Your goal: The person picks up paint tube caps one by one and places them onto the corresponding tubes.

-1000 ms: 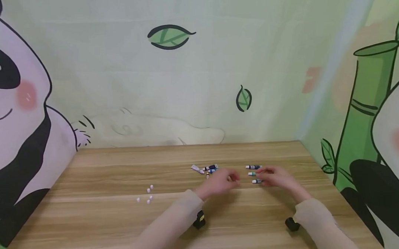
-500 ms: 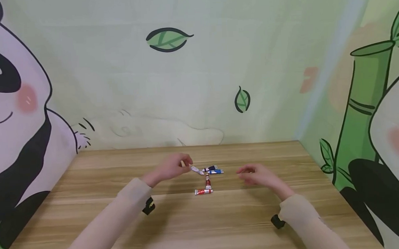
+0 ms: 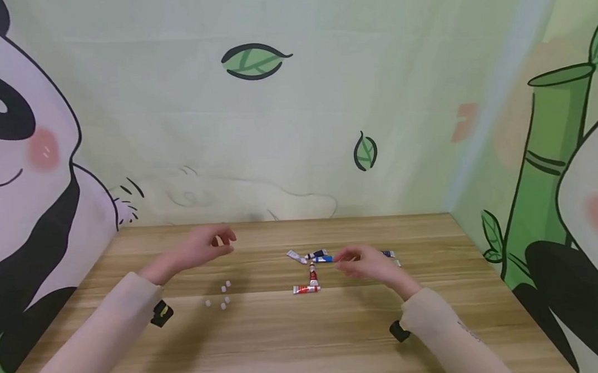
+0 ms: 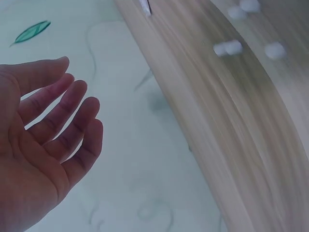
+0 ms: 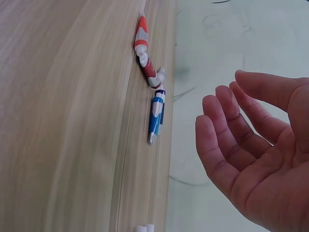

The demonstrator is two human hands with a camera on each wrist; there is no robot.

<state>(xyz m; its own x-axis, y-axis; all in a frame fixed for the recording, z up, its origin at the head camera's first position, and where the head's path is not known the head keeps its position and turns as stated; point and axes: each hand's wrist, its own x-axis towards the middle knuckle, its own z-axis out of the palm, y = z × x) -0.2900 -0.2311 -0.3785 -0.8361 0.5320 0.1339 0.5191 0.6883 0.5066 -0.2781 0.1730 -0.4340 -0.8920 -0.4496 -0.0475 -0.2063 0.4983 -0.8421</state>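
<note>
My left hand [image 3: 201, 248] hovers above the table's far left part, fingers loosely bent and holding nothing; the left wrist view shows its bare palm [image 4: 29, 169]. Small paint tubes lie together mid-table: a white tube [image 3: 296, 257], a dark navy tube [image 3: 316, 254], a blue tube [image 3: 323, 259], a dark red tube [image 3: 313, 275] and an orange-red tube [image 3: 306, 289]. My right hand [image 3: 367, 263] is just right of the blue tube, its fingers relaxed around nothing, as the right wrist view confirms. It partly hides more tubes [image 3: 389, 254] behind it.
Several small white pieces [image 3: 223, 289] are scattered on the wooden table [image 3: 266, 344], below and right of my left hand. A fabric backdrop [image 3: 296, 125] with panda and bamboo drawings rises behind the table's far edge.
My left hand has swept left, from over the tube group to beyond the white pieces. The right hand has drifted left from the right-hand tubes toward the blue tube. The tubes look unmoved.
</note>
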